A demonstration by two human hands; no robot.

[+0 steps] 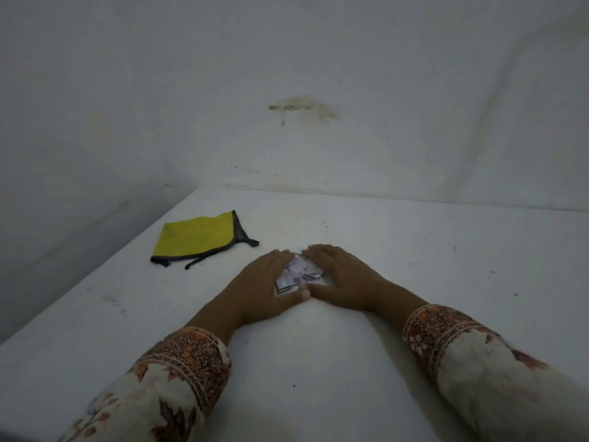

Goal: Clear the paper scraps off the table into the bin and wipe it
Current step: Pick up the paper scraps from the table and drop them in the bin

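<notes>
A small heap of paper scraps [298, 274] lies on the white table [414, 256], near its middle. My left hand [264, 291] and my right hand [344, 279] lie flat on the table on either side of the heap, cupped around it, fingertips nearly meeting behind it and thumbs touching in front. The scraps show only in the gap between my hands. A folded yellow cloth [197, 237] with a dark edge lies flat to the left, beyond my left hand. No bin is in view.
The table stands in a corner, with white walls [287, 90] behind it and to the left. A brownish stain marks the back wall. The table's left edge runs diagonally toward the bottom left. Small dark specks dot the tabletop.
</notes>
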